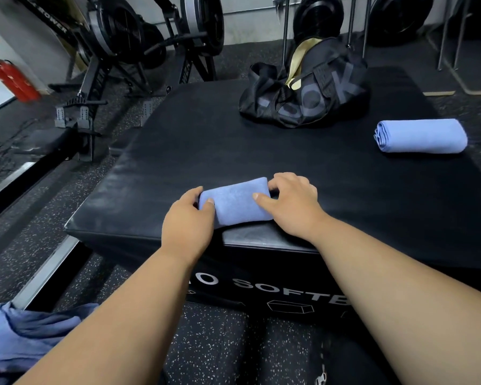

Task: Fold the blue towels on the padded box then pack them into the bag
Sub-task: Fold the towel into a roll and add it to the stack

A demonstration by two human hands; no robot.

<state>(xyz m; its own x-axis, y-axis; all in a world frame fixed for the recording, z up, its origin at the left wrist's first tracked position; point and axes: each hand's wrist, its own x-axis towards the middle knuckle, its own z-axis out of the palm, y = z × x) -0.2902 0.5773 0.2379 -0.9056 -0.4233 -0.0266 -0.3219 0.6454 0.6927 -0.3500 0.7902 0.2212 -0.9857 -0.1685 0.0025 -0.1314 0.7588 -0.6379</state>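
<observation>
Padded box (275,276) front face: white capitals, partly hidden by the forearms; visible portion reads "O SOFT", followed by a cut-off letter.
Padded box front face, lower: outline drawing of a box.
Bag (308,90) side: large grey letters, creased; "OK" legible.
Rowing machine (114,31) frame: white lettering; only "OWER" legible.

Rowing machines (117,37) and a red fire extinguisher (13,79) stand behind

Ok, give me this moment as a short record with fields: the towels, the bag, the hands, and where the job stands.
near towel: folded towel at the padded box front edge
left hand: grips its left end
right hand: grips its right end
far towel: rolled towel, right side of box, untouched
bag: black, on the box's far side, top open
packed: no towel seen in the bag
</observation>
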